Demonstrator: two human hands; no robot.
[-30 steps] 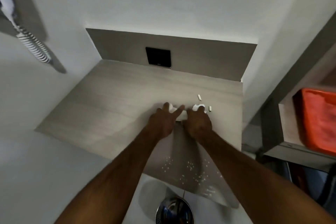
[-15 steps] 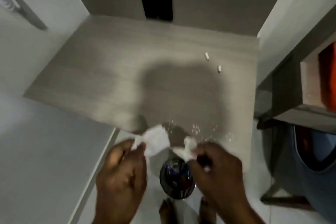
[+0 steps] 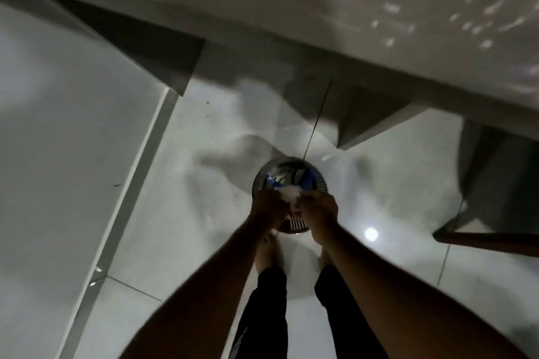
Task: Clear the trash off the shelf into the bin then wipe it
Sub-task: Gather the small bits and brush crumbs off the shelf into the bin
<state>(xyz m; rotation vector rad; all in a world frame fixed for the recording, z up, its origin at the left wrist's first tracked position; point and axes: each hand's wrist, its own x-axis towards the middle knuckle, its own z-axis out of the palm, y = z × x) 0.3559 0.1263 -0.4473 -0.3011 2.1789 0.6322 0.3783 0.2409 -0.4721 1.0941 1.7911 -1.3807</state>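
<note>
A round metal mesh bin [image 3: 287, 167] stands on the white tiled floor below the shelf, with blue and white items inside. My left hand [image 3: 269, 208] and my right hand [image 3: 319, 213] are held together right over the bin's near rim. Between them is white crumpled paper trash [image 3: 290, 198], gripped by both hands. The grey shelf [image 3: 379, 9] fills the top of the view, and its front edge carries several small white specks [image 3: 390, 7]. The image is blurred.
A white wall panel [image 3: 58, 154] runs down the left side. A dark furniture frame [image 3: 495, 198] stands at the right. My bare feet and dark trouser legs [image 3: 268, 315] are right behind the bin. A bright light spot reflects off the floor [image 3: 371, 234].
My hands lifted the white paper off the shelf, drew it back over the edge and lowered it to the bin. The view has tipped down from the shelf top to the floor.
</note>
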